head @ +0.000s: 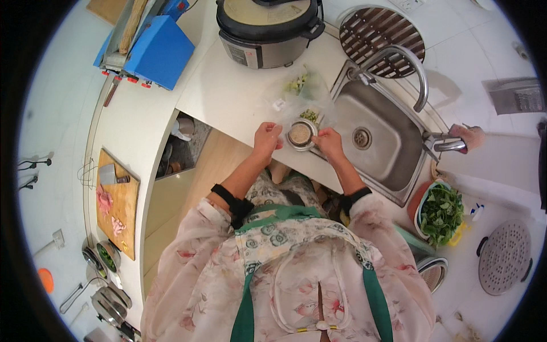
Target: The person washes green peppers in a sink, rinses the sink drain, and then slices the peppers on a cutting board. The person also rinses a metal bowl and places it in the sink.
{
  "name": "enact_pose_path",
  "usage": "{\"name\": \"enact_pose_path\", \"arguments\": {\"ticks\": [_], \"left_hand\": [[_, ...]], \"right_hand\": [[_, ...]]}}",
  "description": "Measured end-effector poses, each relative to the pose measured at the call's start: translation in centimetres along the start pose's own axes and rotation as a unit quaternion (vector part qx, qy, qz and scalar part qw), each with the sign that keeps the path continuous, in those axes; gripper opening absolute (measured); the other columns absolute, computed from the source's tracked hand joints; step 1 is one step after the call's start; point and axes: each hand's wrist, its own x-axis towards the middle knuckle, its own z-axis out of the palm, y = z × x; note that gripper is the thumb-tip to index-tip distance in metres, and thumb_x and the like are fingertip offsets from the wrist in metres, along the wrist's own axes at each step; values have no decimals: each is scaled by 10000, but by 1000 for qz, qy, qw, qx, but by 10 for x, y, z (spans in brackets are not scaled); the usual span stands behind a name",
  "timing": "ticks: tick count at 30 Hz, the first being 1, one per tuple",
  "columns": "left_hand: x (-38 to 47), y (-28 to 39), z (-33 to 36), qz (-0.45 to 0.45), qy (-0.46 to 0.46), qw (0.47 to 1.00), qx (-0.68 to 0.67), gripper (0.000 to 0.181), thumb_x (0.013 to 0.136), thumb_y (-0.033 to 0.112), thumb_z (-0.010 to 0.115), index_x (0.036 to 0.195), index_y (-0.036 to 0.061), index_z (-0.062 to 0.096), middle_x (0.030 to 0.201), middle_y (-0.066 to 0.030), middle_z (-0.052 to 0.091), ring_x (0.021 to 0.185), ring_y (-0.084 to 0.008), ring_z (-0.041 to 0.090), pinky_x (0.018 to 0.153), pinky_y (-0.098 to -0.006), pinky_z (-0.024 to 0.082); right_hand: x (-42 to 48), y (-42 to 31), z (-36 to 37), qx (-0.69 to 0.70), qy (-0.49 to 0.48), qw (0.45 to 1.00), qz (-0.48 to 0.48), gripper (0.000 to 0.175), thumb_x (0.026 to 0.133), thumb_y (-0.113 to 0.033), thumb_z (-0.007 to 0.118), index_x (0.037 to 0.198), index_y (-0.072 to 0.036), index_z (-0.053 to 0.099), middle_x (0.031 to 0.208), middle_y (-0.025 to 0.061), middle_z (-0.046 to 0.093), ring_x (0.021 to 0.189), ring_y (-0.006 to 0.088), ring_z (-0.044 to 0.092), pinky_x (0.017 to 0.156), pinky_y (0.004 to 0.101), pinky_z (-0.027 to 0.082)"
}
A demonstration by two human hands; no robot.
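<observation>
A small round metal bowl (300,134) with pale grain-like contents sits at the counter's front edge, by the sink. My right hand (329,142) has its thumb and fingers on the bowl's right rim. Just left of the bowl is my left hand (267,137), its fingers curled. Whether anything is pinched in them is too small to tell. Behind the bowl lies a clear plastic bag (273,99) with green vegetable pieces (297,84) inside. More chopped greens (308,115) show right behind the bowl's rim.
To the right is a steel sink (384,128) with a curved faucet (421,85). An electric pressure cooker (265,47) stands at the back. On the left are a blue machine (158,51) and a cutting board (128,213) with a cleaver (107,174) and meat (104,200). Leafy greens (442,211) fill a basket.
</observation>
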Motion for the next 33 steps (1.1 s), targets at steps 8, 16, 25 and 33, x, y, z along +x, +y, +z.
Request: {"name": "enact_pose_path", "arguments": {"ticks": [8, 16, 25, 33], "left_hand": [[-1, 12, -2, 29, -17, 993, 109, 505, 800, 255, 692, 1179, 17, 458, 992, -79, 535, 768, -149, 553, 648, -297, 484], [-22, 50, -9, 326, 9, 916, 235, 505, 792, 232, 697, 1172, -20, 480, 1019, -123, 532, 774, -176, 546, 687, -293, 476], [-29, 76, 13, -152, -326, 933, 0, 460, 946, 366, 517, 1150, -45, 489, 1041, -161, 589, 866, -245, 634, 726, -336, 535], [-20, 74, 20, -120, -353, 928, -19, 313, 943, 161, 522, 1177, -43, 491, 1071, -149, 601, 941, -233, 626, 807, -351, 550]], "right_hand": [[-16, -10, -8, -40, -10, 999, -1, 216, 728, -19, 723, 841, -59, 542, 693, 18, 569, 586, 92, 510, 526, 237, 406], [-65, -57, -27, -70, 82, 984, -143, 185, 798, -41, 679, 929, -30, 550, 754, 34, 608, 641, 100, 554, 586, 250, 453], [-96, -89, -29, -396, 96, 682, -607, 341, 640, 74, 607, 970, -10, 590, 869, 115, 640, 745, 282, 617, 636, 348, 509], [-115, -78, -18, -401, 97, 702, -580, 331, 623, 25, 645, 951, 12, 607, 965, 129, 633, 795, 278, 603, 665, 359, 517]]}}
